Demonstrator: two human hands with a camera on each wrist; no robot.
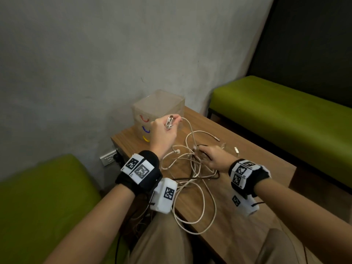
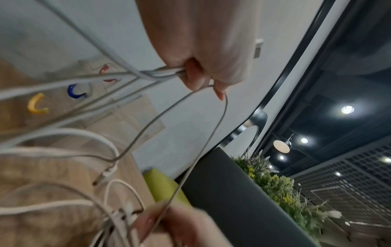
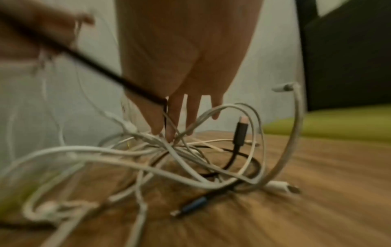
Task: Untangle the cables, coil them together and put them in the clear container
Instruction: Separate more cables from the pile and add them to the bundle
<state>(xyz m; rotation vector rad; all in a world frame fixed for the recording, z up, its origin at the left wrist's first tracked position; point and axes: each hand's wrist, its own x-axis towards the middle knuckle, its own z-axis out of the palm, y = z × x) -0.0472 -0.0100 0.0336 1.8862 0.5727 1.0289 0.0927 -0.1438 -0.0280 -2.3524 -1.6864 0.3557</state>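
Beside the clear container (image 1: 159, 113), the left hand (image 1: 163, 133) pinches several white plug ends while the right hand (image 1: 214, 158) digs straight fingers into the cables (image 1: 192, 168), apparently gripping nothing. Untangling looks barely begun; coiling and boxing remain.

Wooden table (image 1: 247, 197) by grey wall (image 1: 95, 63); green benches (image 1: 285, 111); wall socket (image 1: 108, 158)

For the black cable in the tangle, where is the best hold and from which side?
Probably the upright black plug of the black cable: it stands clear above the white cables on the wooden table. Come from above with a pinch grip on its rigid sides. The right hand is nearest.
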